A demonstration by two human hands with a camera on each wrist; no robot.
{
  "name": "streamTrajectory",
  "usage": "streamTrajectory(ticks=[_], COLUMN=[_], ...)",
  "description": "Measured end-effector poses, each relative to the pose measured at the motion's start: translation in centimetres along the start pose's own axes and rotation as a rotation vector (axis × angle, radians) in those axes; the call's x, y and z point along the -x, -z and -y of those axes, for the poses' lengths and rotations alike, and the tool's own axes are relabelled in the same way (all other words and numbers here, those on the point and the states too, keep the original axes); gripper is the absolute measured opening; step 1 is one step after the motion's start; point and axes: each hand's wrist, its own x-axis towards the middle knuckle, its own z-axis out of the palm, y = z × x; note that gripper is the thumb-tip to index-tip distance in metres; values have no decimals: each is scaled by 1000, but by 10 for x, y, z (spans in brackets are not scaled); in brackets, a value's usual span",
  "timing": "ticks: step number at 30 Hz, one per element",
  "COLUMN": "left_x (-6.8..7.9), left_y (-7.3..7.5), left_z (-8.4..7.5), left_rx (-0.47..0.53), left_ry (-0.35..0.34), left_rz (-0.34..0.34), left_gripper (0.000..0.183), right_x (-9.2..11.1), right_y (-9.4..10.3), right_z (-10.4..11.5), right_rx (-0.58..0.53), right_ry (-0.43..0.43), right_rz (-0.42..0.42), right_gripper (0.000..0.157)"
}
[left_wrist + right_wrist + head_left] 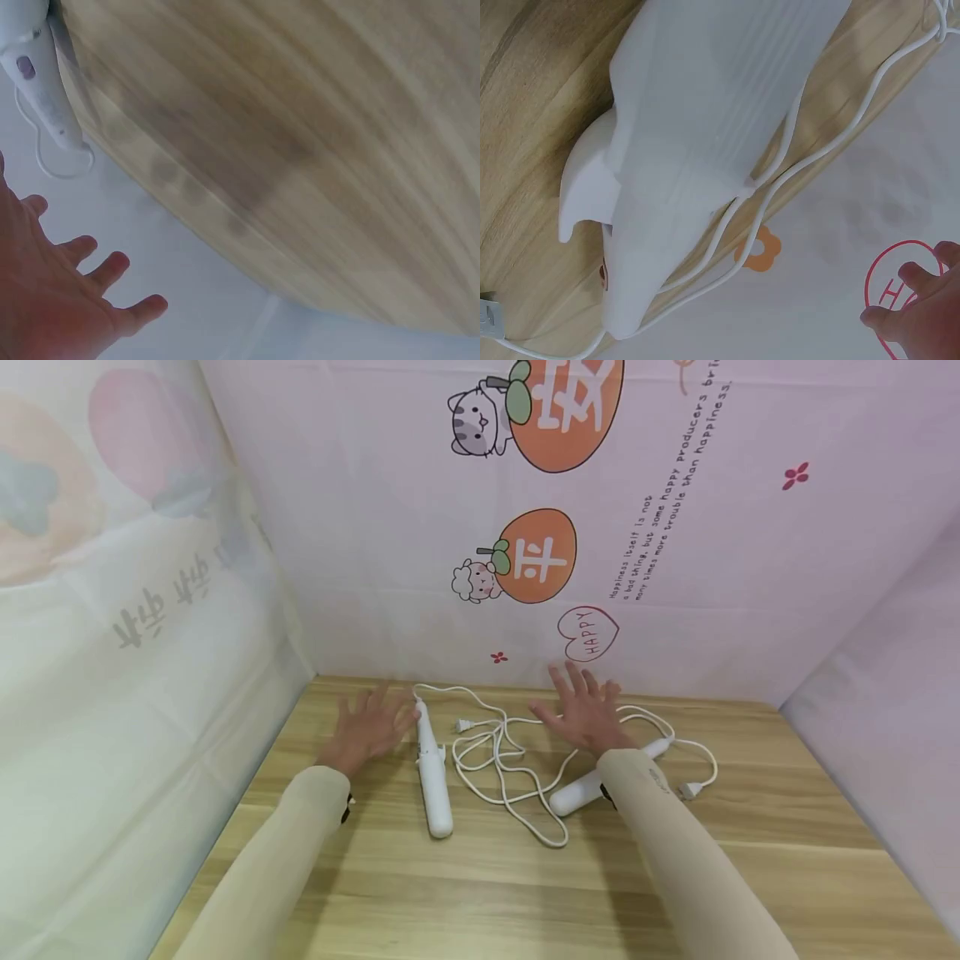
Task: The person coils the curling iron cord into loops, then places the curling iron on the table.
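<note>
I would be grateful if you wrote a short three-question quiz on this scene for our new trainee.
1. Count: How many plugs show in the head view?

2. Choose: How is the left hand placed?
A) gripping a plug
B) fingers spread, holding nothing
C) clenched into a fist

3. True or false: In the head view, the right sleeve partly hides a white hair tool.

Key: 1. Two. 2. B. 3. True.

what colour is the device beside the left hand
The device is mainly white, shown best in the head view.
</note>
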Motion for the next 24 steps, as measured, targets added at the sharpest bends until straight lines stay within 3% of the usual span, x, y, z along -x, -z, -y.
streamTrajectory(ticks=[6,24], left_x=[10,30], left_y=[-4,-18], left_z=[-3,-13], left_rx=[-15,-19], left_ry=[-12,-25], left_rz=[12,31], left_gripper=[68,68], right_x=[2,-5], right_y=[-1,-6], right_z=[8,27], right_rx=[-11,-24], right_ry=[-2,58], right_rz=[31,37], right_gripper=[89,89])
